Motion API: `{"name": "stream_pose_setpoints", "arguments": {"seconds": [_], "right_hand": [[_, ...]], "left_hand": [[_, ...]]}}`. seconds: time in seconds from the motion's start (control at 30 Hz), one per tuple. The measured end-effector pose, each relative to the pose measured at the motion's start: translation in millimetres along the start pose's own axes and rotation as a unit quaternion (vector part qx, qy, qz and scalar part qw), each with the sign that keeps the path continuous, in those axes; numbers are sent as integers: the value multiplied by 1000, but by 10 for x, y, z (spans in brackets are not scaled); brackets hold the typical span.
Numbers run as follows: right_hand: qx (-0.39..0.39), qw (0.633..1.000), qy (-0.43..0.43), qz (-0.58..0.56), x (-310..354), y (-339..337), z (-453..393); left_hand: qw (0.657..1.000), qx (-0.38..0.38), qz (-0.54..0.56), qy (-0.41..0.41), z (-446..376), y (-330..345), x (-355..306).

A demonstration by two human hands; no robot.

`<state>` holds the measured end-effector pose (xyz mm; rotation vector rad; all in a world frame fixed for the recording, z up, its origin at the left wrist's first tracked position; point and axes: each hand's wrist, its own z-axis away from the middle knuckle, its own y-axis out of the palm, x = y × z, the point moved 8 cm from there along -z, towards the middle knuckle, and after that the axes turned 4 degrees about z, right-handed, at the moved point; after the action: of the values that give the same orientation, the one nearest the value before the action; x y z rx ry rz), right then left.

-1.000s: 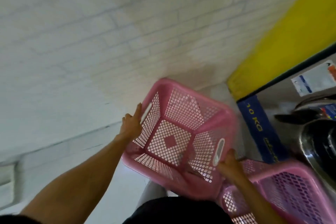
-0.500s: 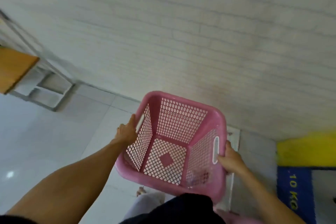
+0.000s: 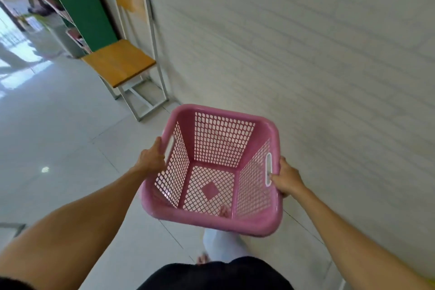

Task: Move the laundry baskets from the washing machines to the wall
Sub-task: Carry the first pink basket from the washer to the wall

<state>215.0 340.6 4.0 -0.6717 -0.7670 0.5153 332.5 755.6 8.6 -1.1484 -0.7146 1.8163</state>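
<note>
Gone from view are the washing machine and the second basket seen a second ago; a chair [image 3: 122, 63] now shows at ten o'clock, so the person has turned along the wall [image 3: 306, 66]. That white brick wall fills the twelve-to-three o'clock side above a pale tiled floor [image 3: 58, 136]. At centre, the empty pink basket [image 3: 214, 216] is held off the floor, just beside the wall. Left hand [image 3: 150, 160] has its grip closed on the nine o'clock rim; right hand [image 3: 286, 178] has its grip closed through the three o'clock handle slot. Judging by this, the carry is nearly done; setting down remains, plus other baskets.
</note>
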Motion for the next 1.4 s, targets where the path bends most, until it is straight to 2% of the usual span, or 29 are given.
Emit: {"name": "stream_pose_setpoints", "arguments": {"seconds": [0.2, 0.33, 0.73, 0.87, 1.1, 1.4], "right_hand": [[14, 998, -39, 41, 880, 372, -525], [29, 997, -46, 56, 1439, 661, -1034], [60, 998, 15, 23, 2476, 1002, -1942], [40, 998, 38, 2, 2760, 1040, -2173], [-6, 995, 100, -17, 3272, 1194, -2516], [-55, 975, 200, -82, 3613, 1789, -2904]], "left_hand": [[998, -26, 41, -25, -518, -362, 563], [997, -13, 65, -47, -1042, -603, 823], [994, 25, 68, -78, -2479, -1290, 993], [997, 41, 61, -37, -3063, -1507, 859], [993, 119, 18, 1, -4251, -1765, 733], [975, 193, -62, 88, -5575, -1841, 669]]}}
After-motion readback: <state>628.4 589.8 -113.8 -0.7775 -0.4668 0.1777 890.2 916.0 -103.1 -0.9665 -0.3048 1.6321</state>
